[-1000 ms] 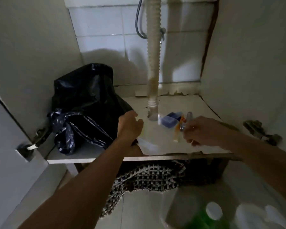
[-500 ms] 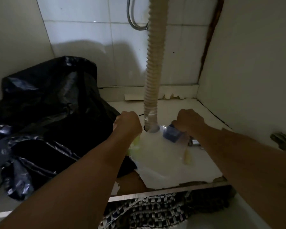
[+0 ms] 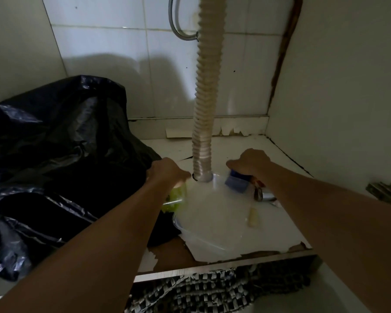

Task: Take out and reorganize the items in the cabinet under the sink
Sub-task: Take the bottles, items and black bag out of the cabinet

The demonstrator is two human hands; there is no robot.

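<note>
A clear plastic container (image 3: 212, 224) rests on the cabinet floor (image 3: 287, 231) at the foot of the ribbed drain hose (image 3: 207, 91). My left hand (image 3: 167, 171) is closed on its left rim, where something pale green (image 3: 175, 197) shows through the plastic. My right hand (image 3: 250, 162) is curled down over a blue block (image 3: 235, 181) at the container's far right edge. A small metal piece (image 3: 261, 194) and a pale yellow stick (image 3: 253, 218) lie just right of the container. What the palms cover is hidden.
A big black rubbish bag (image 3: 61, 154) fills the cabinet's left half and touches my left arm. The floor lining (image 3: 212, 256) is torn at the front edge. A checked cloth (image 3: 201, 290) lies below the cabinet. A metal hinge (image 3: 386, 192) sticks out on the right wall.
I have leaned further into the cabinet. My right hand moved from the front edge back to the blue block by the hose. My left hand stays on the container's left rim.
</note>
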